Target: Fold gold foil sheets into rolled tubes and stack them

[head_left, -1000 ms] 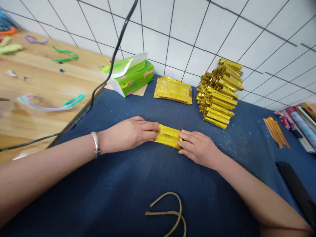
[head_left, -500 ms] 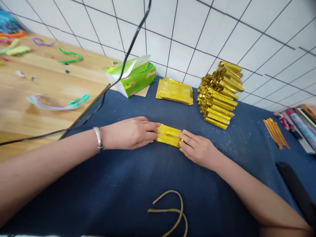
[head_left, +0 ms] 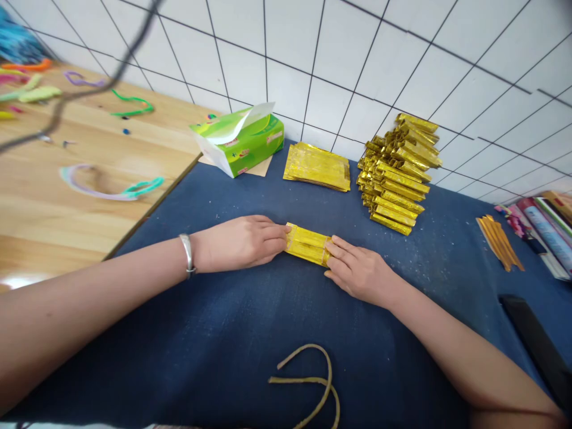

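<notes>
A folded sheet of gold foil paper [head_left: 307, 243] lies flat on the dark blue cloth, with crease lines running along its length. My left hand [head_left: 254, 241], with a silver bangle at the wrist, pinches the paper's left end. On the right end press the bent fingers of my right hand [head_left: 357, 265], closed over the edge. My thumbs are mostly hidden. Farther back lies a flat stack of gold foil sheets [head_left: 316, 168]. To its right rises a pile of narrow folded gold foil strips [head_left: 397, 176].
A green tissue box [head_left: 250, 143] stands by the tiled wall. Tan cord [head_left: 328, 381] curls near the front. At right are orange-brown strips [head_left: 499, 243], books [head_left: 547, 232] and a long black object [head_left: 534, 339]. A dark cable [head_left: 111, 80] hangs across the wooden table [head_left: 58, 232] at left.
The cable has swung to the left, off the blue cloth. My left hand has shifted slightly right, and a little more of the paper's left end shows. My right hand has barely moved.
</notes>
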Demonstrator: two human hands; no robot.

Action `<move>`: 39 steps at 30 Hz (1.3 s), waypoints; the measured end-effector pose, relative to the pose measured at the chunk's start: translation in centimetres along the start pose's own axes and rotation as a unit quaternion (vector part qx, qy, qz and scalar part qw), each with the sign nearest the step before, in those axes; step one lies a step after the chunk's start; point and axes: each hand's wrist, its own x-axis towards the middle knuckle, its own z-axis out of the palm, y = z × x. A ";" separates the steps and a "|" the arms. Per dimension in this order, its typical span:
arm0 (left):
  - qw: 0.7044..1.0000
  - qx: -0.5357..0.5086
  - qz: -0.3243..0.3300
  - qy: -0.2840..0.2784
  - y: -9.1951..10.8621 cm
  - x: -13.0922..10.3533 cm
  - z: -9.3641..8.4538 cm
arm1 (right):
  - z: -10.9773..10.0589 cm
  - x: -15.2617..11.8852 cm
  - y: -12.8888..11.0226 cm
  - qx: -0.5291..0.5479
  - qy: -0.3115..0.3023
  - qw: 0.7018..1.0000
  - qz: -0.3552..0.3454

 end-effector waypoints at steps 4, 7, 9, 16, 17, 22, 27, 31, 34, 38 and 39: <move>1.000 0.010 -0.006 -0.003 -0.2 -0.1 0.3 | 0.5 -0.1 -0.2 -0.014 0.008 1.000 0.009; 1.000 -0.005 -0.007 -0.008 -0.3 -0.1 0.1 | 0.7 -0.1 -0.6 -0.001 0.023 0.999 0.039; 1.000 -0.022 -0.006 -0.010 -0.4 0.0 -0.2 | 0.6 0.0 -0.8 0.014 0.027 0.998 0.055; 0.999 -0.022 0.004 -0.023 -0.9 -0.1 -0.2 | -0.1 0.7 -1.0 0.064 0.026 0.993 0.093; 1.000 -0.022 0.003 -0.021 -0.9 -0.1 -0.1 | -0.2 0.8 -1.0 0.069 0.022 0.992 0.100; 0.999 -0.034 -0.015 -0.001 -0.6 -0.1 0.0 | -0.2 1.0 -0.8 0.115 0.035 0.983 0.139; 0.997 -0.023 -0.067 0.017 -0.1 0.1 0.5 | 0.3 0.9 -0.6 0.198 0.047 0.959 0.195; 0.994 0.002 -0.113 0.015 0.4 0.4 1.0 | 0.2 1.1 -0.7 0.234 0.025 0.943 0.236; 0.991 -0.009 -0.132 0.026 0.7 0.7 1.1 | 0.2 1.3 -0.6 0.236 0.021 0.938 0.252; 0.986 -0.034 -0.158 0.043 0.8 1.2 1.3 | 0.3 1.6 -0.6 0.225 0.014 0.938 0.263; 0.985 -0.040 -0.164 0.046 0.9 1.3 1.3 | 0.3 1.6 -0.6 0.223 0.011 0.938 0.267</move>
